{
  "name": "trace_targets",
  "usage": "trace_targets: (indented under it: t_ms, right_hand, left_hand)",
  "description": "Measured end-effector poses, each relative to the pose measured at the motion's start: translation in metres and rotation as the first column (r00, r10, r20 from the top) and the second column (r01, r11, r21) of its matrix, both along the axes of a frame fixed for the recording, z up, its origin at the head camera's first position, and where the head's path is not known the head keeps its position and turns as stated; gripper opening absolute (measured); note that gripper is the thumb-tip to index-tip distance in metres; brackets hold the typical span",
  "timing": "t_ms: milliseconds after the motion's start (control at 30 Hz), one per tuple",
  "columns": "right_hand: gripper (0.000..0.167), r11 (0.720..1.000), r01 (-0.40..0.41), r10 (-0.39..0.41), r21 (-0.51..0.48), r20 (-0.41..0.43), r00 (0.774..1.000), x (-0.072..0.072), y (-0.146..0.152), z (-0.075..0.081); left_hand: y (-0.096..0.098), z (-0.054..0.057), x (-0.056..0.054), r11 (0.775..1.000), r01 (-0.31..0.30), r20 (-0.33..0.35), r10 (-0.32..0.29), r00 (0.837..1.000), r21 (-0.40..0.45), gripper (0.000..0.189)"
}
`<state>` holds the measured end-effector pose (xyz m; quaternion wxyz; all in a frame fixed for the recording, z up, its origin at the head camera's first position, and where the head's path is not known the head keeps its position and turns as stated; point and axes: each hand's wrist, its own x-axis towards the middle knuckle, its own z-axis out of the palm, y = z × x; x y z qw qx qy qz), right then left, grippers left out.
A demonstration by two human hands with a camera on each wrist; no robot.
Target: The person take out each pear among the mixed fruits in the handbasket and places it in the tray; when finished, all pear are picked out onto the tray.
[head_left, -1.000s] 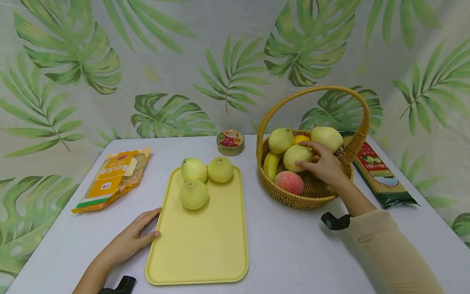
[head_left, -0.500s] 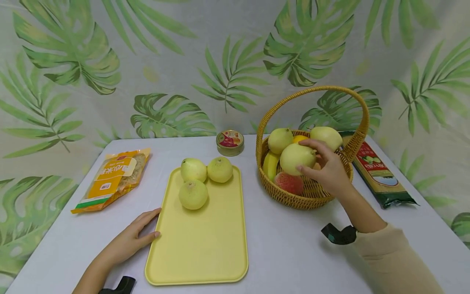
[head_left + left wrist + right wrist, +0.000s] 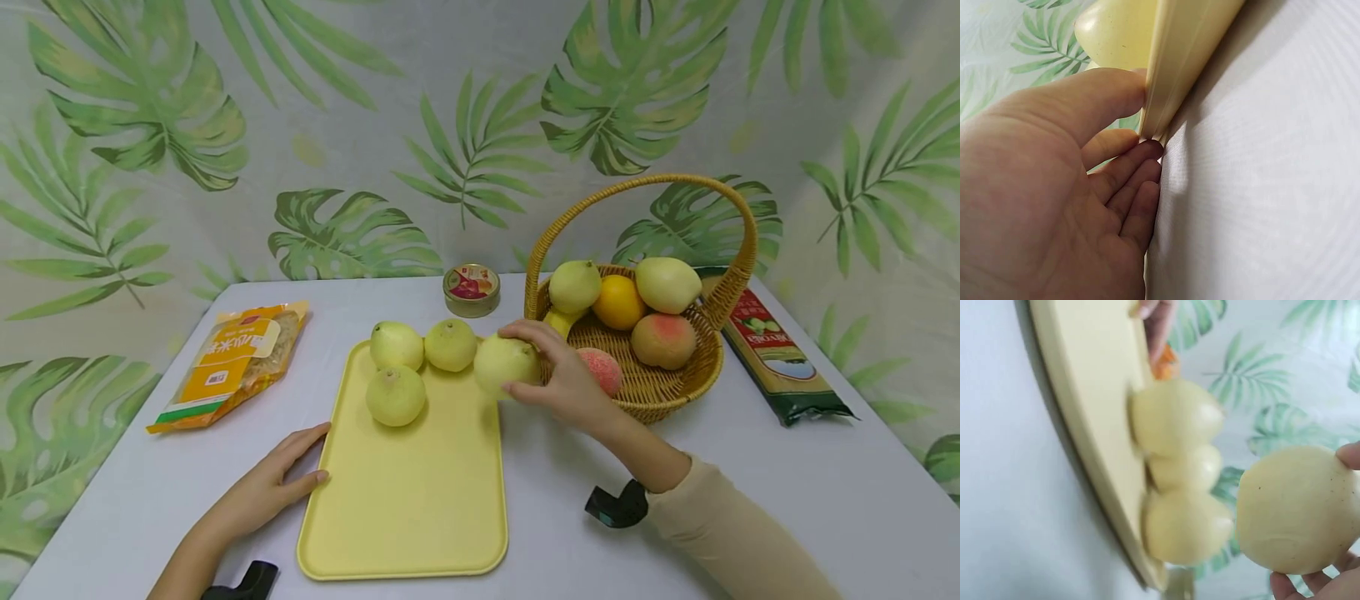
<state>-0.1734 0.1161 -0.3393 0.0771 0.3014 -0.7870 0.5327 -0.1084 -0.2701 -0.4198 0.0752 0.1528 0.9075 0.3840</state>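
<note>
My right hand (image 3: 566,375) grips a pale yellow-green pear (image 3: 504,367) and holds it over the right edge of the yellow tray (image 3: 408,508). In the right wrist view, thumb and fingertips clasp this pear (image 3: 1297,509) from opposite sides. Three similar pears (image 3: 395,397) stand close together at the tray's far end. At the tray's left side rests my left hand (image 3: 262,487), its fingers extended and the thumb touching the rim. The left wrist view shows the fingertips (image 3: 1150,150) right at the tray's lower edge.
A wicker basket (image 3: 645,408) with a tall handle holds two pears, an orange (image 3: 618,302), peaches (image 3: 663,340) and a banana. Behind it lies a green-and-red packet (image 3: 772,346). A round tin (image 3: 471,290) stands at the back, and an orange food bag (image 3: 232,362) lies left.
My right hand has lifted a pear out of the basket and carried it left to the tray's edge, uncovering the orange and a peach. The left hand has stayed put.
</note>
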Motion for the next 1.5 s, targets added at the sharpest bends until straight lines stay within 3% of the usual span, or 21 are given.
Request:
trace_targets:
  t_ms: [300, 467, 567, 767, 833, 1100, 1300, 1500]
  right_hand:
    - [0.055, 0.999, -0.006, -0.002, 0.046, 0.164, 0.987, -0.016, -0.04, -0.04]
    - [0.052, 1.0, -0.015, 0.008, 0.025, 0.256, 0.967, -0.008, -0.052, -0.031]
    - [0.051, 0.998, -0.004, -0.009, 0.056, 0.236, 0.972, -0.003, -0.058, -0.026]
    - [0.057, 0.995, -0.006, -0.013, 0.101, 0.183, 0.983, -0.022, -0.059, -0.055]
    - [0.057, 0.994, -0.018, -0.004, 0.111, 0.192, 0.981, -0.022, -0.057, -0.056]
    - [0.058, 0.992, -0.068, 0.046, 0.104, 0.2, 0.979, -0.021, -0.057, -0.055]
    - [0.06, 0.99, -0.061, 0.036, 0.126, 0.194, 0.98, -0.02, -0.056, -0.052]
    - [0.061, 0.987, -0.039, 0.026, 0.153, 0.088, 0.996, -0.012, -0.039, -0.032]
  left_hand:
    - [0.001, 0.001, 0.0, 1.0, 0.002, -0.002, -0.002, 1.0, 0.0, 0.063]
    - [0.001, 0.002, 0.001, 1.0, -0.001, 0.003, 0.001, 1.0, 0.0, 0.064]
    - [0.002, 0.002, 0.001, 1.0, -0.001, 0.002, 0.001, 1.0, -0.001, 0.064]
    - [0.001, 0.002, 0.001, 1.0, 0.002, -0.015, -0.002, 1.0, -0.01, 0.063]
    - [0.0, 0.001, 0.001, 1.0, 0.003, -0.021, -0.004, 1.0, -0.014, 0.062]
    - [0.0, 0.0, 0.0, 1.0, 0.001, -0.005, -0.002, 1.0, -0.011, 0.063]
    - [0.0, -0.001, 0.0, 1.0, 0.004, -0.001, -0.004, 1.0, -0.006, 0.063]
    - [0.0, 0.0, 0.0, 1.0, 0.006, -0.013, -0.006, 1.0, -0.016, 0.062]
